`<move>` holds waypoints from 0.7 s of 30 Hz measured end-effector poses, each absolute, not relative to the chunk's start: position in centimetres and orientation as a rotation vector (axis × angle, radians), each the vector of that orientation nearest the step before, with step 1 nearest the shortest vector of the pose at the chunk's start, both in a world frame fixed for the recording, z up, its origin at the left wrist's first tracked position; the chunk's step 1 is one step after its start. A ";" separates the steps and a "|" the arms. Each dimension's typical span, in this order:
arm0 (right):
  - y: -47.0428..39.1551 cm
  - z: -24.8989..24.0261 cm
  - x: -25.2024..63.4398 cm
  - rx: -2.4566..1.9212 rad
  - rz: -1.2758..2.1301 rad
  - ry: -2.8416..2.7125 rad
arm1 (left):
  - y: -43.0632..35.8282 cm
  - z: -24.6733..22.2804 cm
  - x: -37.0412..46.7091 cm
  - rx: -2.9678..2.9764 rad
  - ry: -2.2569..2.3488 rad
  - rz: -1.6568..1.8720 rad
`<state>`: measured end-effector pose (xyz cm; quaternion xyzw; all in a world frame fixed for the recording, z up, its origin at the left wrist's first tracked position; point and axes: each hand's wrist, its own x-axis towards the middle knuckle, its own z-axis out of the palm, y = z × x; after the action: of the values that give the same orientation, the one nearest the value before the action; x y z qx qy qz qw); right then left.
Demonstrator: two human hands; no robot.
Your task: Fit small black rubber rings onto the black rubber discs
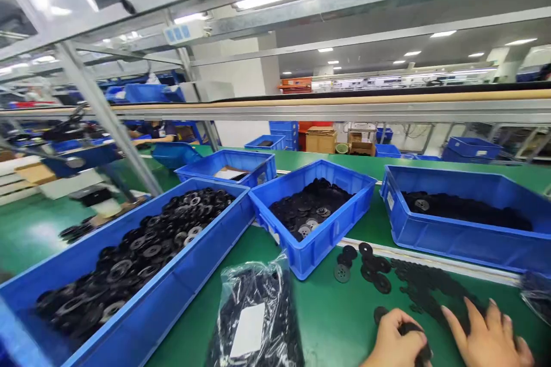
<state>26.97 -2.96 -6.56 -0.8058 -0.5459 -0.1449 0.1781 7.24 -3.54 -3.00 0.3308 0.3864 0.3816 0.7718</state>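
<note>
Low on the right, my left hand (pixel 394 341) is closed around dark round pieces, black discs (pixel 414 330) that show between thumb and fingers; how many I cannot tell. To its right, my right hand (pixel 491 335) lies with fingers spread at the near edge of a spread of small black parts (pixel 434 284). Just beyond my left hand, several loose black discs with centre holes (pixel 374 266) rest on the green tabletop (pixel 327 309). One paler grey disc (pixel 342 273) lies among them.
A clear plastic bag of black parts (pixel 275 321) with a white label stands front centre. Blue bins hold black rings (pixel 206 264), discs (pixel 297 258) and dark parts (pixel 451 243). Another bag (pixel 536 298) sits at the right edge. A metal post (pixel 107 114) slants at left.
</note>
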 end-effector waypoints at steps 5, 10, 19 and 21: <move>-2.9 -5.7 26.1 -2.350 -0.500 -1.532 | -3.4 -2.4 6.3 0.648 0.776 0.854; -3.1 -5.7 25.5 -2.359 -0.450 -1.509 | -3.4 -2.4 5.6 0.657 0.779 0.827; -3.5 -3.5 24.5 -2.446 -0.240 -1.531 | -4.7 -0.3 5.1 0.936 0.882 0.813; -3.6 -2.9 24.5 -2.432 -0.188 -1.527 | -5.1 2.2 4.9 1.055 0.951 0.842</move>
<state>24.48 -3.57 -2.91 -0.8377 -0.5261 -0.0648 0.1314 4.93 -5.10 2.18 0.4695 0.4232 0.3746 0.6783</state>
